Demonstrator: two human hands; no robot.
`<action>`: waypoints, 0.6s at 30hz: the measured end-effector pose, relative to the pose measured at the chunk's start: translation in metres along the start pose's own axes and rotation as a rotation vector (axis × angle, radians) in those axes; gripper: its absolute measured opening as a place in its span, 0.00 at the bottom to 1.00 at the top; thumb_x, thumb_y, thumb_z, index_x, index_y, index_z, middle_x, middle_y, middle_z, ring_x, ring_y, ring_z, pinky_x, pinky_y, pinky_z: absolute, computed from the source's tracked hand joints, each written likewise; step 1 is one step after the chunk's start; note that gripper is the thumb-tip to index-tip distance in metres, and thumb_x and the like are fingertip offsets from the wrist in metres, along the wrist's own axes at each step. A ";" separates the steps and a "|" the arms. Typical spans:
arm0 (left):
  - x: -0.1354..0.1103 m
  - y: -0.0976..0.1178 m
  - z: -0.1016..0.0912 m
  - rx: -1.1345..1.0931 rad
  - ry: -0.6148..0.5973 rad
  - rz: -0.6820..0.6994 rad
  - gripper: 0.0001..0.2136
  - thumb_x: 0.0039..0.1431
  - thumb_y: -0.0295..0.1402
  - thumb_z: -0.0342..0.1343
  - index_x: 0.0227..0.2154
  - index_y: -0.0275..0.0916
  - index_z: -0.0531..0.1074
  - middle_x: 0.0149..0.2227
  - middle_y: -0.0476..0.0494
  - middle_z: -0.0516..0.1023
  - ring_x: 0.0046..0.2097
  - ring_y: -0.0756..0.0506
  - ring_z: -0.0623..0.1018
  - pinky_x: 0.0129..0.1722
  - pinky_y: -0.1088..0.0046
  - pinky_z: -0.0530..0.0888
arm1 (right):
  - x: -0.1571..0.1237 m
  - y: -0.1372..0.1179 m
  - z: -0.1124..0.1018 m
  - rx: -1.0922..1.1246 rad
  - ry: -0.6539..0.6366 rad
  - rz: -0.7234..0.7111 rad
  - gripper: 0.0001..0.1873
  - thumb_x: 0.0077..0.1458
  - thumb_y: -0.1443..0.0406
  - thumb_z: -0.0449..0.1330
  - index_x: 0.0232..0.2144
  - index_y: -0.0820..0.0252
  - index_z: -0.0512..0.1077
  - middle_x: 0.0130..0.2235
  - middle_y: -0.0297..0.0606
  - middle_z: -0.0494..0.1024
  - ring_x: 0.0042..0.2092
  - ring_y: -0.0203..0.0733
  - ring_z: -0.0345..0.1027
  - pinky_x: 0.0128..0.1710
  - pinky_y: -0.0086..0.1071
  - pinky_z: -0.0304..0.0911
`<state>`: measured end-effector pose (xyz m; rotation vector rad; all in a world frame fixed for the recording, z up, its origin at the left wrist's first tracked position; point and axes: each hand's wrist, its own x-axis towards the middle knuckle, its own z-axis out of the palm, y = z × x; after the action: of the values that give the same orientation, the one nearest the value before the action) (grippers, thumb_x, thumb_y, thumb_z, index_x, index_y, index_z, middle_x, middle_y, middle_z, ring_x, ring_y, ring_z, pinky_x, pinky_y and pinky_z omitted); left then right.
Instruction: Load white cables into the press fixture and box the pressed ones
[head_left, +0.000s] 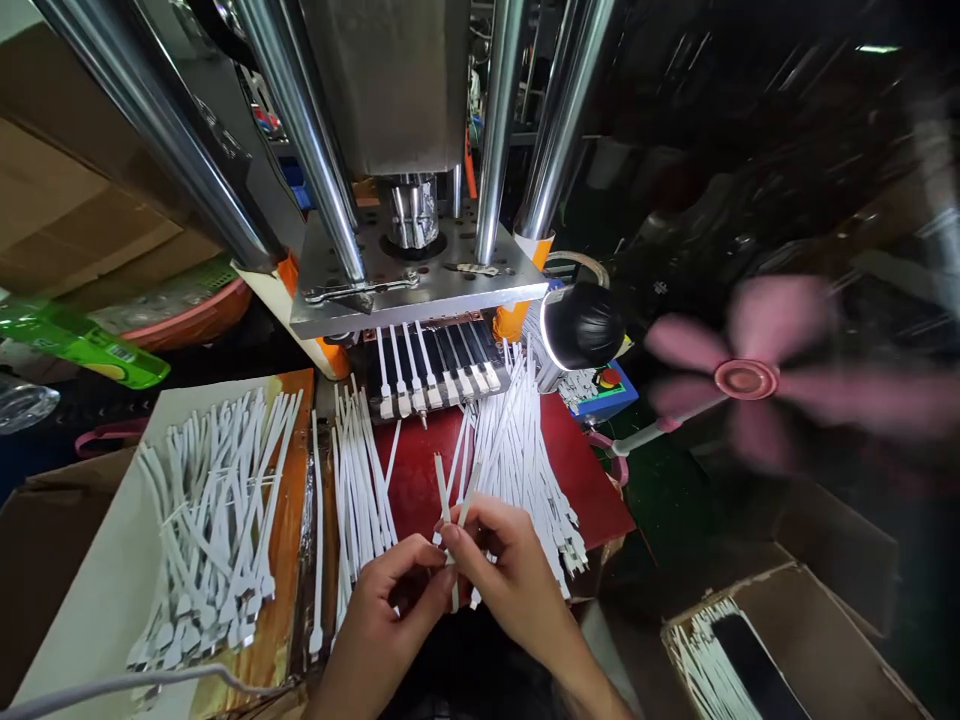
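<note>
Two slim off-white flat strips (443, 492): in the hands, low centre, over a red tabletop (415, 470); upper ends form a narrow V, apart at top, converging at fingers.
Left hand (397, 600): narrow, thumb and forefinger pinched on the strips' lower part; which strip it grips is hidden.
Right hand (514, 570): narrow, thumb and forefinger pinched on the strips, slightly higher.
Pinch reason: probably fine control; leaves upper ends bare to view.
Wrist pose: both angled inward, fingertips meeting; right forearm slants in from lower right.
Right-hand fan of white cables with blocky ends (514, 450): on tabletop beyond right hand, likely kept within reach.
Upright-lying bundle of white cables (356, 480): beyond left hand, roughly parallel.
Black slotted block (367, 365): white cables in a row, blocky ends toward person; slots presumably keep spacing.
Thick grey steel plate (442, 295): above and behind block, between shiny columns.
Black round-headed lamp (589, 325): right of block, lit rim facing it, presumably lighting the work.
White board (90, 600): far left, heaped white cables on it.
Pink-bladed fan (746, 380): far right, blades blurred.
</note>
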<state>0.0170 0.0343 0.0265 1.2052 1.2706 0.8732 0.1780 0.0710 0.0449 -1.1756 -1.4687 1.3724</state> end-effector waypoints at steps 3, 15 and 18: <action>0.004 0.001 -0.003 0.068 -0.044 0.022 0.15 0.65 0.44 0.60 0.28 0.39 0.77 0.29 0.48 0.76 0.30 0.49 0.74 0.30 0.76 0.70 | -0.001 -0.002 -0.003 -0.041 -0.017 -0.042 0.16 0.69 0.58 0.56 0.32 0.60 0.74 0.30 0.33 0.73 0.31 0.35 0.64 0.32 0.27 0.58; 0.026 0.046 -0.024 0.164 0.091 0.276 0.08 0.65 0.39 0.62 0.43 0.44 0.80 0.41 0.45 0.77 0.39 0.47 0.77 0.40 0.74 0.76 | -0.009 0.000 -0.004 -0.109 -0.024 -0.200 0.11 0.69 0.65 0.56 0.34 0.58 0.76 0.30 0.32 0.72 0.33 0.35 0.66 0.35 0.28 0.60; 0.036 0.059 -0.032 0.222 -0.001 0.350 0.08 0.67 0.36 0.60 0.33 0.42 0.82 0.37 0.44 0.77 0.40 0.46 0.78 0.41 0.74 0.75 | -0.010 0.002 -0.001 -0.081 -0.005 -0.226 0.11 0.70 0.66 0.56 0.36 0.58 0.77 0.33 0.34 0.74 0.34 0.37 0.67 0.36 0.28 0.62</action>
<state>-0.0007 0.0867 0.0792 1.6380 1.1977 0.9986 0.1817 0.0617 0.0434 -1.0200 -1.6200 1.1725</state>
